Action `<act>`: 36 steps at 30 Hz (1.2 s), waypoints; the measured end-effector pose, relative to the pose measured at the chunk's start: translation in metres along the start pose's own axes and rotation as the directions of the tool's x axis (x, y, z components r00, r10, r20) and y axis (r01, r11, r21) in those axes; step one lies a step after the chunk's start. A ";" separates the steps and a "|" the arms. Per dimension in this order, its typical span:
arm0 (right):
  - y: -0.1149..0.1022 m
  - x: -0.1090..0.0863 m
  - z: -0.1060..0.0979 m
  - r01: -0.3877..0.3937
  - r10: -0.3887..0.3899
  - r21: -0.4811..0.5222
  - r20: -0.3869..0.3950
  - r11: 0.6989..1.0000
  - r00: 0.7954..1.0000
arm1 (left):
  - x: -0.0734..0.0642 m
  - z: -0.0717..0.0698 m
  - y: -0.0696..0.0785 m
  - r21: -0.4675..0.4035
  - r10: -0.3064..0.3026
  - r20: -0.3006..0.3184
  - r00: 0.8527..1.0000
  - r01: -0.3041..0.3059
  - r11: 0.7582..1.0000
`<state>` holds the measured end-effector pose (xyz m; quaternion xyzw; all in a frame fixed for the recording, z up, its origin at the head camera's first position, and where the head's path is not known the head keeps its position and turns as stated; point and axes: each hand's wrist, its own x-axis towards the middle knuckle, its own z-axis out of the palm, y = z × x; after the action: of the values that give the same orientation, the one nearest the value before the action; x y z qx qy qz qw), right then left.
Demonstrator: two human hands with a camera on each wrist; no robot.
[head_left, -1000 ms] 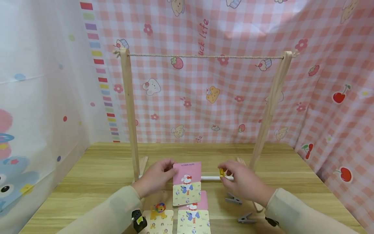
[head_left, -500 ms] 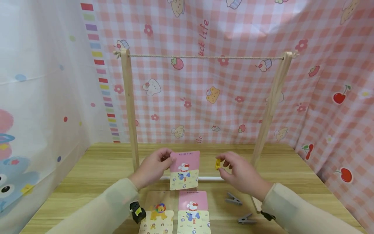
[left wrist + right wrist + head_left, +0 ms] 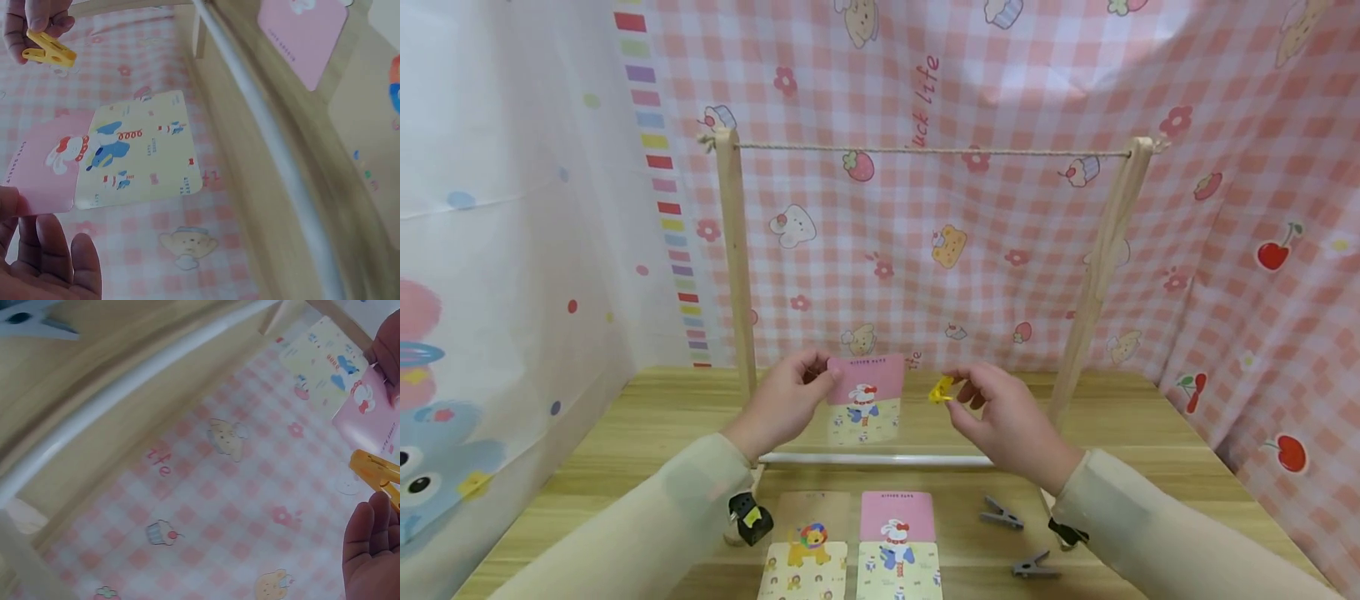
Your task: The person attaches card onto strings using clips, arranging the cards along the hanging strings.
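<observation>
My left hand pinches a pink and pale-yellow card with a white dog picture by its upper left edge, holding it up above the white bar. In the left wrist view the card hangs between thumb and fingers. To its right, my right hand pinches a yellow clothespin between thumb and fingertips. The right wrist view shows the clothespin close to the card but apart from it. Overhead, a thin rope runs between two wooden posts.
On the table lie a lion card and another pink-topped dog card. Two grey clothespins lie to their right. The left post and right post stand either side, joined low by a white bar.
Both hands have risen from near the table, carrying the card and the yellow clothespin up and slightly left. The clothespin has turned and come somewhat nearer the card.
</observation>
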<state>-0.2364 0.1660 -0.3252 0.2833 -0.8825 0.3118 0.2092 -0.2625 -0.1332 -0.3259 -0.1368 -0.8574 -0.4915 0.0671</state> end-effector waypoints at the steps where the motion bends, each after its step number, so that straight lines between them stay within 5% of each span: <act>1: -0.002 0.002 0.000 0.006 -0.006 0.006 -0.006 1.000 1.000 | 0.001 -0.002 0.002 0.005 -0.004 -0.011 1.000 0.004 1.000; 6: -0.011 0.016 -0.005 0.047 -0.045 0.035 -0.046 0.998 0.998 | 0.007 -0.009 0.011 -0.017 -0.012 -0.058 0.998 0.011 1.000; 14: -0.030 0.041 -0.016 0.097 -0.090 0.072 -0.094 0.993 0.992 | 0.017 -0.022 0.026 -0.048 0.075 -0.111 0.991 -0.081 0.996; 22: -0.046 0.065 -0.026 0.126 -0.102 0.157 -0.152 0.980 0.983 | 0.022 -0.034 0.048 -0.028 0.104 -0.149 0.983 -0.109 0.994; 36: -0.070 0.097 -0.047 0.213 -0.166 0.134 -0.297 0.968 0.940 | 0.037 -0.050 0.082 -0.017 0.202 -0.256 0.945 -0.213 0.977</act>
<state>-0.2558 0.1165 -0.2080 0.3357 -0.7831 0.3993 0.3385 -0.2739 -0.1307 -0.2233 -0.1641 -0.8115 -0.5141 0.2239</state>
